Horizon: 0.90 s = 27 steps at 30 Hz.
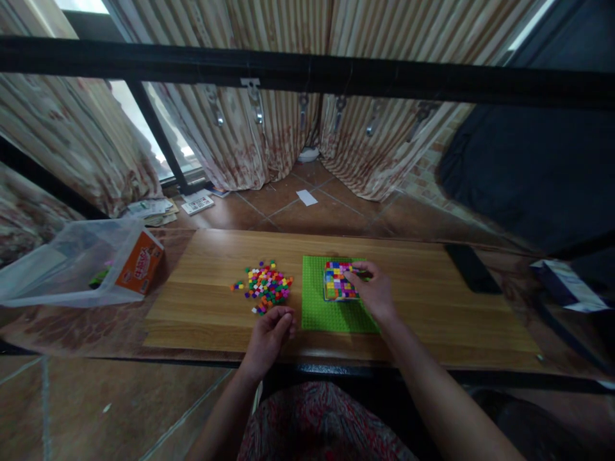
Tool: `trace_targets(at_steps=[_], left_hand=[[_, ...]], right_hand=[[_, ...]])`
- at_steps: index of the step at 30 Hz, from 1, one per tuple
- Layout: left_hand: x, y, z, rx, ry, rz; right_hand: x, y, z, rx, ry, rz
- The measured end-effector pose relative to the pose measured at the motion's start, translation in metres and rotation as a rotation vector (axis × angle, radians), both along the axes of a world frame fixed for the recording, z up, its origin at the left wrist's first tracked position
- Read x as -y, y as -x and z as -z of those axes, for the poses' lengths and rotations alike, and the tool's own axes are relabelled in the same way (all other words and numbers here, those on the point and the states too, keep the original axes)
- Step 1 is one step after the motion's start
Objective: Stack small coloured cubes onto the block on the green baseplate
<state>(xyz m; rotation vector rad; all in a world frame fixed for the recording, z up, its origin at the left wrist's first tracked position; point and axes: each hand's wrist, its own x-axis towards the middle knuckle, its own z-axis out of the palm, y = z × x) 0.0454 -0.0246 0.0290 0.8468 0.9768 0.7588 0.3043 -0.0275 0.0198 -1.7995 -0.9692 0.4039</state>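
Observation:
A block built of small multicoloured bricks sits on a green studded baseplate. My right hand reaches over its right side, thumb and forefinger close together at the top bricks; whatever lies between the fingertips is too small to make out. My left hand rests at the table's near side, left of the baseplate, with its fingers curled and thumb against them. Any item inside that hand is hidden. Just beyond it lies a loose pile of tiny coloured bricks.
A dark phone lies on the right of the wooden board. To the left stands a clear plastic bin with an orange box at its side. A black bar with hanging clips crosses ahead, before curtains.

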Motion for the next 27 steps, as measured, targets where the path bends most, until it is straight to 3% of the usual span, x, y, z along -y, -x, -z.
trace_targets(at_steps=[4, 8, 13, 16, 18, 23, 27], left_hand=[[0.0, 0.007, -0.004, -0.043, -0.027, -0.037], [-0.003, 0.03, -0.006, -0.193, -0.183, -0.158], [-0.008, 0.059, -0.003, -0.439, -0.416, -0.269], [-0.009, 0.064, 0.001, -0.624, -0.538, -0.262], [-0.01, 0.062, 0.003, -0.735, -0.618, -0.219], [-0.01, 0.055, 0.006, -0.938, -0.703, -0.104], [-0.012, 0.054, 0.01, -1.057, -0.734, -0.036]], right_hand=[[0.003, -0.003, -0.007, -0.071, -0.038, 0.023], [0.014, 0.003, -0.024, -0.05, -0.169, 0.093], [0.035, 0.047, -0.044, 0.042, -0.175, -0.131], [0.04, 0.084, -0.037, 0.126, -0.097, -0.4], [0.037, 0.105, -0.026, 0.194, -0.064, -0.49], [0.011, 0.128, 0.001, 0.364, 0.018, -0.577], [-0.006, 0.131, 0.007, 0.463, 0.128, -0.585]])
